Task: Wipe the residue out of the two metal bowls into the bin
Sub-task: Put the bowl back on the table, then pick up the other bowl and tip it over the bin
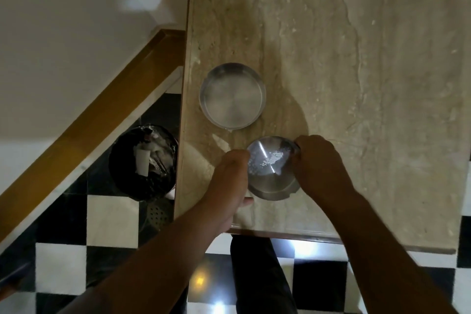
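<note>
Two metal bowls sit on a beige marble counter (pixel 356 84). The near bowl (pixel 267 173) holds white crumbly residue on its bottom. My left hand (pixel 229 181) grips its left rim and my right hand (pixel 318 160) grips its right rim. The far bowl (pixel 232 95) stands alone a little further back and to the left, with a faint whitish film inside. A round black-lined bin (pixel 144 160) stands on the floor left of the counter edge, with white scraps and a paper roll in it.
The counter's left edge runs just left of both bowls, its front edge just behind my forearms. Black-and-white checkered floor (pixel 109 219) lies below. A wooden stair rail (pixel 102 115) slants at the left. My dark trouser legs show under the counter.
</note>
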A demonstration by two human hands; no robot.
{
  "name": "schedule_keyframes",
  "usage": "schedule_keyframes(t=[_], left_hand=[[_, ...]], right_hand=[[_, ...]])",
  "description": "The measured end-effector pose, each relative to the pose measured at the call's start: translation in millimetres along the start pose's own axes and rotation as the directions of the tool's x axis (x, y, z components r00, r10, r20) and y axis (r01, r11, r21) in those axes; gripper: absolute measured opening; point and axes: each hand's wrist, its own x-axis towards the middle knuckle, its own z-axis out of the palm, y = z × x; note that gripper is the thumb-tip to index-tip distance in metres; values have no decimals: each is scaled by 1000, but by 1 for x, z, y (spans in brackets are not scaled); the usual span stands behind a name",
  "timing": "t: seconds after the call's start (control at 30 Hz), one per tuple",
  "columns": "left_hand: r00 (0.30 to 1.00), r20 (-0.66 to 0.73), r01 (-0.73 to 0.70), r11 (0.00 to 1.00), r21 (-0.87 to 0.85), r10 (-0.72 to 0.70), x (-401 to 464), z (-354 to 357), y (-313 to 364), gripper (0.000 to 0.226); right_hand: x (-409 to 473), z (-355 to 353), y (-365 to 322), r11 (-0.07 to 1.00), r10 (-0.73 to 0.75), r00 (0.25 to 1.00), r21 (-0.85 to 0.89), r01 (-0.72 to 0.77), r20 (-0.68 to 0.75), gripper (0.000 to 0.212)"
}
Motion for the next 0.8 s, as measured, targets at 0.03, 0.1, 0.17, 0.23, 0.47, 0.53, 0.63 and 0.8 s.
schedule_keyframes(t=[0.03,0.1,0.17,0.23,0.47,0.53,0.63,0.8], left_hand=[[1000,-3,1,1000,-5,-1,-1,-1,-1,36],[1000,-4,17,1000,-22,-17,-5,-7,-5,36],[999,2,37,998,-45,-37,-12,-19,-8,38],[999,-4,47,996,-71,-48,-22,-39,-12,37],[969,168,236,893,-384,-184,-13,-138,-31,42],[944,277,291,850,-439,-180,4,-170,-39,46],[906,369,372,805,-463,-207,27,-221,-58,74],[884,386,416,817,-400,-262,54,-279,-68,87]], right_hand=[[-1,-1,-3,1000,-2,1000,-7,2,12,19],[-4,-3,-7,999,-38,999,-26,38,20,15],[-10,-6,-14,994,-86,996,-65,88,27,15],[-16,-7,-30,988,-127,991,-77,131,52,13],[-25,15,-121,968,-251,962,46,247,107,15],[-23,29,-150,962,-266,956,100,255,120,12],[-14,62,-194,959,-276,948,114,260,159,16],[5,98,-243,938,-347,901,76,339,260,11]])
